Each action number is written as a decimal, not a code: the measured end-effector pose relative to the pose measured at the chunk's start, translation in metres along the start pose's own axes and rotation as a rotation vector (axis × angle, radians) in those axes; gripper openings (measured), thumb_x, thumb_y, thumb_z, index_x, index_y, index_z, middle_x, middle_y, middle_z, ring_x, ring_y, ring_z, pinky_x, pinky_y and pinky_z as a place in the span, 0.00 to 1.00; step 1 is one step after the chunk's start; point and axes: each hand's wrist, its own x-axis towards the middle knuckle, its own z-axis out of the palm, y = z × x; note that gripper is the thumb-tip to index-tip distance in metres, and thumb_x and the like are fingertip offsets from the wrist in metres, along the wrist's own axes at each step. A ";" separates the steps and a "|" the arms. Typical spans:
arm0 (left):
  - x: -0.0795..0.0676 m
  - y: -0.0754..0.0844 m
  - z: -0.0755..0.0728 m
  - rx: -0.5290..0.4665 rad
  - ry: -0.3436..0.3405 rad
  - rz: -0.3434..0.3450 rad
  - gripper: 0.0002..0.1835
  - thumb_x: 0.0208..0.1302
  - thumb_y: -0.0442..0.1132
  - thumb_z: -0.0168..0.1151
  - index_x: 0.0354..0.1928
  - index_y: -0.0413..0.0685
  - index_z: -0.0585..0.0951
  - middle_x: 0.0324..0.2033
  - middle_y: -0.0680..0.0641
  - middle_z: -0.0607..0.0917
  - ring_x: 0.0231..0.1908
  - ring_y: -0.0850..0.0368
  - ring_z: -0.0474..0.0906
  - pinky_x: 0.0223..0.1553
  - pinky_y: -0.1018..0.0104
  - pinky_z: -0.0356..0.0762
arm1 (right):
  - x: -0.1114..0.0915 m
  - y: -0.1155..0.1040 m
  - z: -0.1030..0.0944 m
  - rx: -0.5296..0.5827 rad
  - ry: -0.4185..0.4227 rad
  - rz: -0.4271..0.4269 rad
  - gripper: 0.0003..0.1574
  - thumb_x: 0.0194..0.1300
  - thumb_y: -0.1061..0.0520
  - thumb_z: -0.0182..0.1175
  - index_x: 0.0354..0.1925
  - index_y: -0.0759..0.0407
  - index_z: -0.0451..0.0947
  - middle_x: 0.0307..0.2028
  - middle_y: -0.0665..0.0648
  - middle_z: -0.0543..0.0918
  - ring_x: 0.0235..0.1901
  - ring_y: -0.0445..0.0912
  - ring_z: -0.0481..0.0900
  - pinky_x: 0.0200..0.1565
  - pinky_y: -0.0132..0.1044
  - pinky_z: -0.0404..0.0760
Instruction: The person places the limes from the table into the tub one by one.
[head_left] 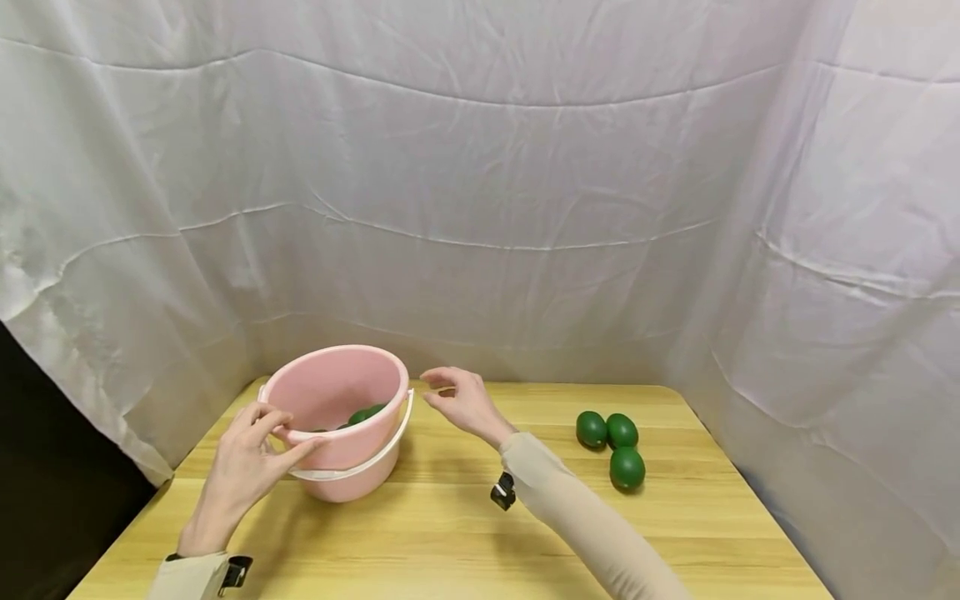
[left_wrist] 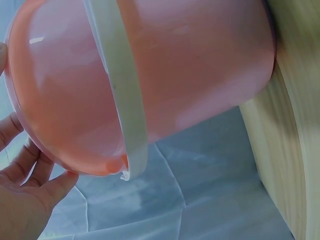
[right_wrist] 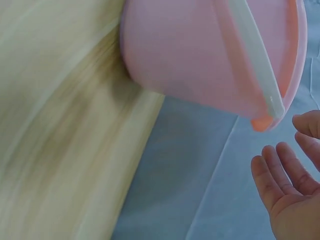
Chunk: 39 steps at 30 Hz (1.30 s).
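A pink bucket (head_left: 352,487) with a white handle (head_left: 330,475) stands on the left part of the table. Inside it, several dark green oval fruits (head_left: 360,416) partly show above the near rim. My left hand (head_left: 238,467) holds the bucket's rim at its near left, fingers over the edge and thumb against the outside. In the left wrist view the same hand (left_wrist: 27,192) is at the rim. To the right of the bucket, my right hand (head_left: 467,406) hovers with loosely bent fingers and nothing in it. The right wrist view shows this hand (right_wrist: 295,195) apart from the rim.
Three dark green oval fruits (head_left: 627,468) lie grouped on the right side of the wooden table (head_left: 450,533). Pale grey curtains (head_left: 495,183) hang behind the table and at both sides. A black area (head_left: 52,467) lies at the far left.
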 end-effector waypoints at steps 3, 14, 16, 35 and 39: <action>0.000 -0.002 0.000 -0.012 0.002 0.025 0.21 0.31 0.38 0.84 0.28 0.46 0.80 0.30 0.50 0.75 0.32 0.64 0.67 0.23 0.77 0.71 | -0.009 0.007 -0.003 0.009 0.019 0.010 0.19 0.64 0.61 0.63 0.54 0.61 0.79 0.52 0.61 0.83 0.50 0.53 0.83 0.54 0.45 0.82; 0.001 -0.004 0.004 -0.026 0.004 0.051 0.18 0.36 0.40 0.82 0.29 0.45 0.82 0.31 0.48 0.75 0.33 0.65 0.65 0.26 0.76 0.68 | -0.041 0.032 -0.026 -0.010 0.072 0.102 0.18 0.66 0.59 0.63 0.54 0.59 0.80 0.52 0.58 0.84 0.52 0.51 0.82 0.53 0.42 0.82; 0.001 -0.004 0.004 -0.021 0.000 0.053 0.18 0.34 0.39 0.82 0.27 0.46 0.81 0.32 0.47 0.75 0.32 0.64 0.65 0.26 0.77 0.68 | -0.047 0.035 -0.032 -0.021 0.086 0.113 0.17 0.66 0.59 0.63 0.53 0.57 0.81 0.52 0.57 0.84 0.52 0.51 0.82 0.53 0.43 0.82; -0.001 -0.002 -0.002 0.020 -0.016 0.065 0.18 0.35 0.42 0.83 0.25 0.49 0.80 0.32 0.49 0.75 0.29 0.63 0.66 0.27 0.79 0.67 | -0.095 0.082 -0.101 -0.145 0.253 0.318 0.18 0.65 0.56 0.65 0.53 0.55 0.81 0.53 0.57 0.83 0.54 0.53 0.80 0.57 0.49 0.78; -0.004 -0.002 -0.004 0.004 0.006 0.077 0.22 0.47 0.58 0.76 0.26 0.47 0.81 0.32 0.48 0.76 0.33 0.63 0.66 0.29 0.78 0.66 | -0.111 0.093 -0.116 -0.229 0.254 0.381 0.21 0.65 0.55 0.64 0.55 0.57 0.80 0.55 0.59 0.82 0.56 0.55 0.78 0.59 0.52 0.75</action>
